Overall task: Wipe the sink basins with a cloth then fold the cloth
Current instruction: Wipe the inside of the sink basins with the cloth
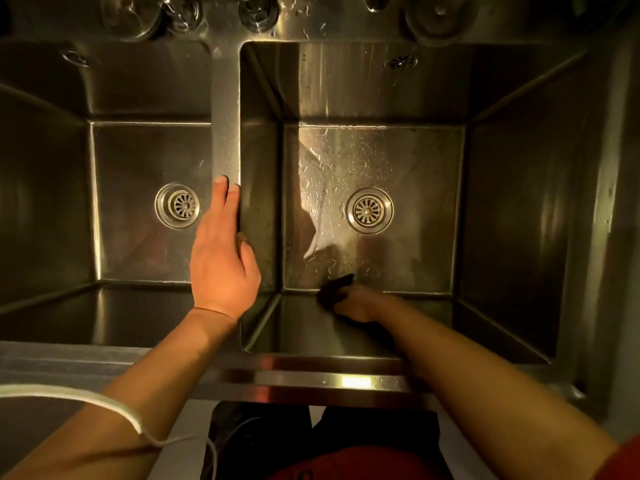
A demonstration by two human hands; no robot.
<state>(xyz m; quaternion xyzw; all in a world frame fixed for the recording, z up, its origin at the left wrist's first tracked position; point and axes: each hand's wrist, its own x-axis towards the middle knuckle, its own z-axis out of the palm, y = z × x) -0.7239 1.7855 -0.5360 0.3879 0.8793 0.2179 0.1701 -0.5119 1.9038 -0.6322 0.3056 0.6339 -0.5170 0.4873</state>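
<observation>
Fingers (227, 192) of the left hand (221, 261) lie straight, pressed together on the divider (225, 126) between 2 steel basins; right hand (356, 304) grips a dark cloth (334, 289) at the right basin's (502, 202) near floor edge.

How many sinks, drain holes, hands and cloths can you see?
Sink basins: 2, left and right
Drain strainers: 2, left and right
Hands: 2, left hand and right hand
Dark cloth: 1
Total: 7

Dark cloth (335, 289), steel-grey basins (512, 202)
</observation>
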